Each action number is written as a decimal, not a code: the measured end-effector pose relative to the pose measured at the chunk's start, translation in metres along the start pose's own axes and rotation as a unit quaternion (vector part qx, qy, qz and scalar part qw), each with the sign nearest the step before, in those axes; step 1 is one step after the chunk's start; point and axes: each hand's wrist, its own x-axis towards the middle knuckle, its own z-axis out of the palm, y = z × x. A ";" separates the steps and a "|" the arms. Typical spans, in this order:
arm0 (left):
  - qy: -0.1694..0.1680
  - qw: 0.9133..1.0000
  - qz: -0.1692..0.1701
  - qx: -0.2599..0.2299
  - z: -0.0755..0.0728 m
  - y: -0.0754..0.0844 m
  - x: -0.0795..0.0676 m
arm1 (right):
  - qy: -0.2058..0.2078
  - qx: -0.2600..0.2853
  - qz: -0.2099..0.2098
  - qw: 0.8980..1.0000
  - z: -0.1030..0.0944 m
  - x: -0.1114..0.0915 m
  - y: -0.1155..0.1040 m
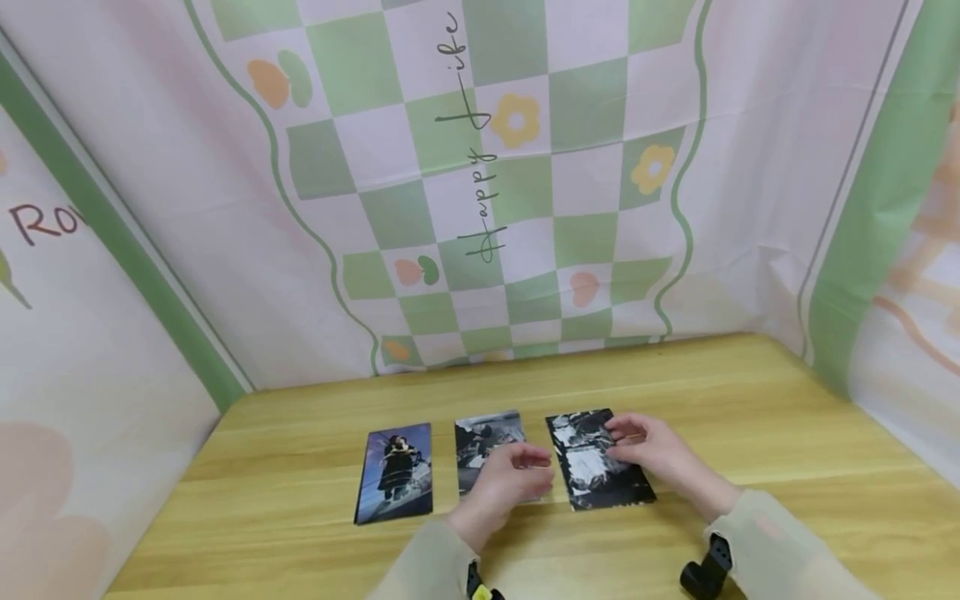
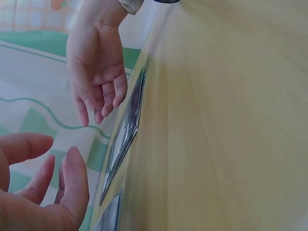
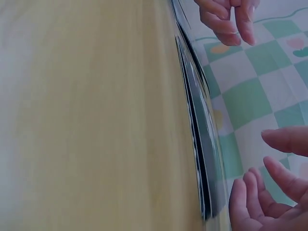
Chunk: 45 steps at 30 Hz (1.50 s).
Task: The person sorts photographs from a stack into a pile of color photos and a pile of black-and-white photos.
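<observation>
Three photo prints lie side by side on the wooden table. The left print (image 1: pixel 395 472) is in colour, a figure in dark clothes against a blue-violet sky. The middle print (image 1: pixel 480 437) and the right print (image 1: pixel 588 458) are black and white. My left hand (image 1: pixel 510 482) hovers over the lower right part of the middle print, hiding some of it. Over the right edge of the right print is my right hand (image 1: pixel 648 450). Fingers of both hands are loosely bent, with nothing between them. In the right wrist view, the nearest print (image 3: pixel 199 130) shows layered edges, like a small stack.
The wooden table (image 1: pixel 285 475) ends at the back against a hanging cloth (image 1: pixel 517 192) with green checks and flowers. Cloth panels also hang at the left (image 1: pixel 90 333) and right (image 1: pixel 900 333). A black wrist camera (image 1: pixel 707 571) sits by the right sleeve.
</observation>
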 end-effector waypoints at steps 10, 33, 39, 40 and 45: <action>-0.027 1.000 -0.012 0.001 0.009 -0.001 0.002 | -0.012 -0.025 0.018 0.999 -0.011 -0.003 0.009; -0.011 0.999 -0.029 0.011 0.017 -0.002 0.004 | -0.027 -0.019 0.029 0.999 -0.014 -0.006 0.011; -0.013 0.999 -0.030 0.008 0.018 -0.001 0.003 | -0.020 -0.021 0.033 0.999 -0.013 -0.006 0.013; -0.014 0.999 -0.029 0.008 0.018 -0.001 0.003 | -0.019 -0.022 0.033 0.999 -0.013 -0.006 0.013; -0.015 0.999 -0.028 0.003 0.019 -0.001 0.003 | -0.012 -0.021 0.036 0.999 -0.014 -0.006 0.010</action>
